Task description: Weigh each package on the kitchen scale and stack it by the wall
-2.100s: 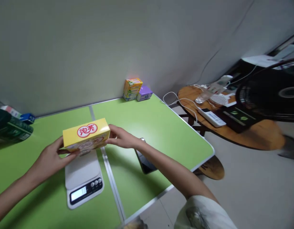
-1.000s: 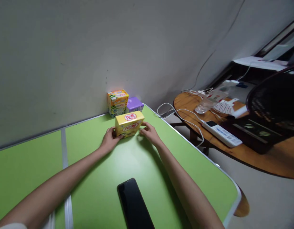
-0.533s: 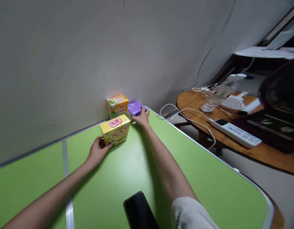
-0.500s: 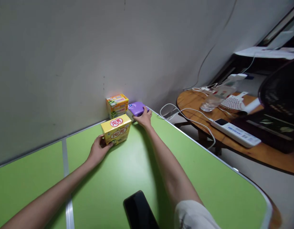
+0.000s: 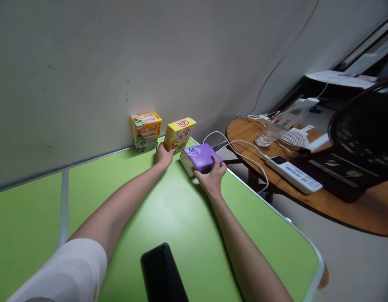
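My left hand point(image 5: 164, 156) is closed on the lower part of a yellow box point(image 5: 179, 136) with red lettering, upright near the table's back corner. To its right and nearer me, my right hand point(image 5: 212, 175) grips a purple tissue pack point(image 5: 200, 156) with pale sides. The thumb and fingers span its near end. Left of the yellow box, orange and green boxes point(image 5: 145, 131) are stacked against the wall, apart from both hands. All of these are at the far end of the green table point(image 5: 162, 201).
A black phone point(image 5: 164, 272) lies at the table's near side. On the right, a wooden table point(image 5: 348, 209) carries a white power strip point(image 5: 294, 174), a tilted clear bottle point(image 5: 285, 123) and a dark fan point(image 5: 367, 121). A white cable point(image 5: 244, 156) loops between the tables.
My left hand has carried the yellow box back and right, beside the stacked boxes. My right hand has drawn the purple tissue pack nearer and to the right. The view has shifted slightly.
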Motion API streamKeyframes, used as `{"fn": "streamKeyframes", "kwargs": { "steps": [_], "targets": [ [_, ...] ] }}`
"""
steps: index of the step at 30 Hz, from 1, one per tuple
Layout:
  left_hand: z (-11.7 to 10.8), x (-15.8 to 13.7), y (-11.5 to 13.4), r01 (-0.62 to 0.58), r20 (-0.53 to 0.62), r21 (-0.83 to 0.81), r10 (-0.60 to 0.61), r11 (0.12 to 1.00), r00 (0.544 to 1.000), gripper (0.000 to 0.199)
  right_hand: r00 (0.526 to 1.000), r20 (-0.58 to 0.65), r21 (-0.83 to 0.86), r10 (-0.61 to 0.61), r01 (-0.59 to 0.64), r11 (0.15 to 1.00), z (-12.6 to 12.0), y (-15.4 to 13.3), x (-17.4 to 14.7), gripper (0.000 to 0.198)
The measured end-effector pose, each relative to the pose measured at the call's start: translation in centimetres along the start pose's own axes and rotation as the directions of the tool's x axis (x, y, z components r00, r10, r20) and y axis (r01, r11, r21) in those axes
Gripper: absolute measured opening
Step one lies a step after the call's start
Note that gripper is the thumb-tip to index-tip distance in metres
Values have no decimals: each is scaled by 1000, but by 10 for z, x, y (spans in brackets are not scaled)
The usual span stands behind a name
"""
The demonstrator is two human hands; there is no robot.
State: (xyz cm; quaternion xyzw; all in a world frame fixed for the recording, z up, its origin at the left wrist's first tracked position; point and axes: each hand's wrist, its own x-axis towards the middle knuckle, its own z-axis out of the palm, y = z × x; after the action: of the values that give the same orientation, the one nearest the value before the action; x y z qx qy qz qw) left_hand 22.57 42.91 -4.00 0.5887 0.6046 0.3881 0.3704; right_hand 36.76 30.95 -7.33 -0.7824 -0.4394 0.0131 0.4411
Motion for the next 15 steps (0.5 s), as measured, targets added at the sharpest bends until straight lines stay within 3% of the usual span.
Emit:
{"fn": "streamKeyframes", "kwargs": {
  "steps": [7, 15],
  "targets": [
    [5, 4, -20, -69, -58, 34, 71, 997, 996, 43, 997, 66, -22, -50, 51, 998, 17, 3, 20, 84],
    [-8, -13, -40, -205, -31, 38, 207, 978, 978, 59, 989, 142, 26, -34, 31, 999, 53, -31, 42, 84]
  ]
}}
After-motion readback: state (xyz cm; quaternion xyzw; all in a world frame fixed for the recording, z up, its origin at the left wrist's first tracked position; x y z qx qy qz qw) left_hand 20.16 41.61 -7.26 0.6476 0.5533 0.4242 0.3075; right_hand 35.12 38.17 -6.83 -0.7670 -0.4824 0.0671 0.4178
